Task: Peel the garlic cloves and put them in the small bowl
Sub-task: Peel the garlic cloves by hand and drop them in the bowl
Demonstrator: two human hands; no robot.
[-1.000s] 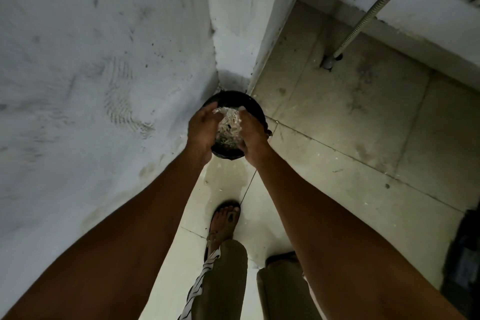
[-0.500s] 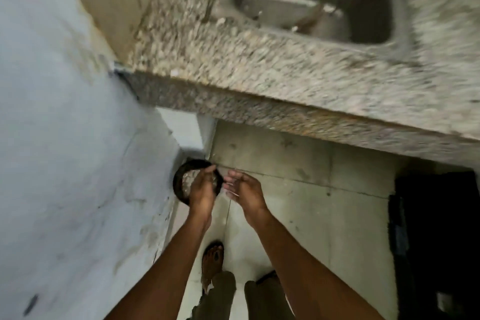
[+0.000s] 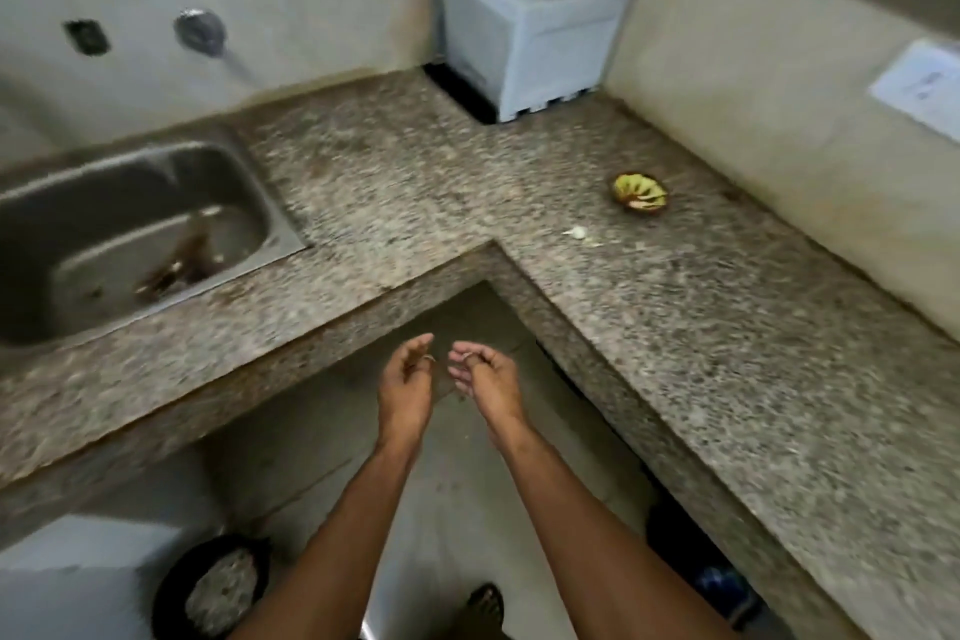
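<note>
A small green-and-brown bowl (image 3: 640, 193) with pale garlic cloves in it sits on the granite counter (image 3: 675, 327) at the right. A loose garlic clove (image 3: 575, 232) lies on the counter just in front of the bowl. My left hand (image 3: 406, 382) and my right hand (image 3: 483, 377) hang side by side in the air below the counter's inner corner, fingers loosely curled and nothing visible in them. Bits of skin may cling to the fingertips; the blur hides that.
A black bin (image 3: 213, 587) full of pale garlic skins stands on the floor at the lower left. A steel sink (image 3: 130, 234) is set in the counter's left arm. A white box (image 3: 530, 26) stands in the back corner. A dark object (image 3: 701, 566) sits under the right counter.
The view has swung up from the bin on the floor to the countertop. Both hands have left the bin and risen toward the counter's corner; they no longer rub skins over it.
</note>
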